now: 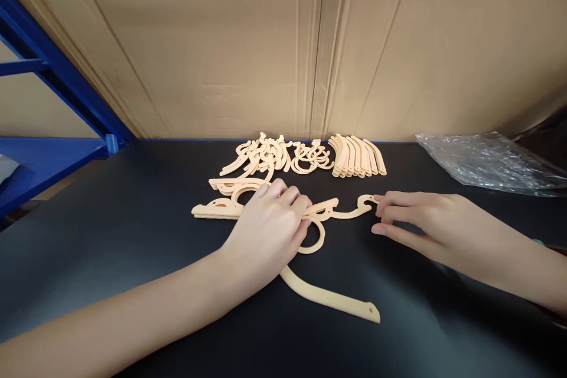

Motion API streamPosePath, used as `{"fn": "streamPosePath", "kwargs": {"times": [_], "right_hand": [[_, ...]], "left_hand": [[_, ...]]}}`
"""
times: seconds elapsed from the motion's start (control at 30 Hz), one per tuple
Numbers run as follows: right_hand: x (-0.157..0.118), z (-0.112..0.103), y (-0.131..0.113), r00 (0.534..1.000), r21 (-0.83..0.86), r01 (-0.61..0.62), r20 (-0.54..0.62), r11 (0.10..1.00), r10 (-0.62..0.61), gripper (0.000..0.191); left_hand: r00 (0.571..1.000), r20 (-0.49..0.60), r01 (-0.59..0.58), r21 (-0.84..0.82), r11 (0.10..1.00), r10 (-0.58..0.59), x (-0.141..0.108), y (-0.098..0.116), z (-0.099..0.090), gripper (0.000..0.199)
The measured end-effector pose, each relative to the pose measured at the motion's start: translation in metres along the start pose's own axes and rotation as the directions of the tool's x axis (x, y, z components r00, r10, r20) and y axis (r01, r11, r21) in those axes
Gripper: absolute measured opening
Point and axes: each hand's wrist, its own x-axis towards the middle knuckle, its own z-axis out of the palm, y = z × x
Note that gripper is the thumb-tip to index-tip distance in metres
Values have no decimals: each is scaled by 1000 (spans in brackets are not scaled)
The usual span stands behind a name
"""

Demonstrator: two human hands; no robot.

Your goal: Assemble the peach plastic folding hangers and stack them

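Observation:
My left hand [277,224] is closed over cream plastic pieces at the middle of the black table, its fingertips hidden beneath it. A ring-shaped piece [319,237] shows past its fingers, and a long curved arm piece [330,298] reaches from below the hand toward the lower right. Flat cream pieces [217,208] lie stacked to its left. My right hand [414,218] has its fingers apart, with a fingertip at the curled end of a hook piece [349,214]; whether it grips the hook is unclear.
Toward the back of the black table [155,189] lie a heap of hook pieces [266,153], some ring pieces [310,156] and a row of curved arms [357,156]. Clear plastic wrap [491,162] lies at the back right. A blue frame [75,91] stands left; cardboard [221,41] rises behind.

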Motion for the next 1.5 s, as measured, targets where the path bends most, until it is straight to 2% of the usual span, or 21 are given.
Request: {"fn": "streamPosePath", "kwargs": {"times": [0.1,0.23,0.37,0.53,0.63,0.7,0.77,0.83,0.93,1.07,1.2,1.33,1.5], "right_hand": [[0,1,0,998,-45,-40,48,998,43,39],[1,5,5,1000,-100,29,-7,995,-30,44],[2,2,10,995,1,-33,93,999,33,38],[1,-3,15,989,47,-56,143,997,49,31],[0,-5,15,984,70,-53,175,996,40,26],[-1,-6,14,987,47,-82,146,996,74,26],[-1,-6,14,992,-56,-120,44,991,122,31],[-1,-4,15,991,-188,-130,-61,973,121,39],[-1,2,15,995,-268,-68,-83,961,47,37],[0,7,7,1000,-109,-18,-3,994,18,30],[1,4,-6,996,112,-71,60,991,65,7],[-2,-3,-19,991,323,-87,125,943,48,15],[-8,-7,-32,969,352,-78,247,933,-13,17]], "left_hand": [[1000,-1,-14,-15,1000,14,0,1,-1,19],[992,-14,-125,-35,992,125,-10,5,-4,31],[986,12,-166,-6,986,166,-20,6,-2,40],[981,-94,-176,-66,982,170,-24,-3,12,50],[981,-124,-161,-86,983,150,-22,-6,13,47],[980,-143,-159,-118,980,141,-22,-1,7,43],[975,-150,-189,-190,963,162,-23,8,-2,34],[962,-132,-271,-339,901,240,-26,18,-10,20],[937,-74,-335,-476,813,342,-29,25,-10,33],[932,-3,-303,-558,773,363,-28,20,2,21],[961,30,-171,-719,674,276,-26,15,4,10],[987,69,-40,-778,626,148,-27,16,0,5],[983,119,-1,-752,659,137,-27,19,3,3]]}}
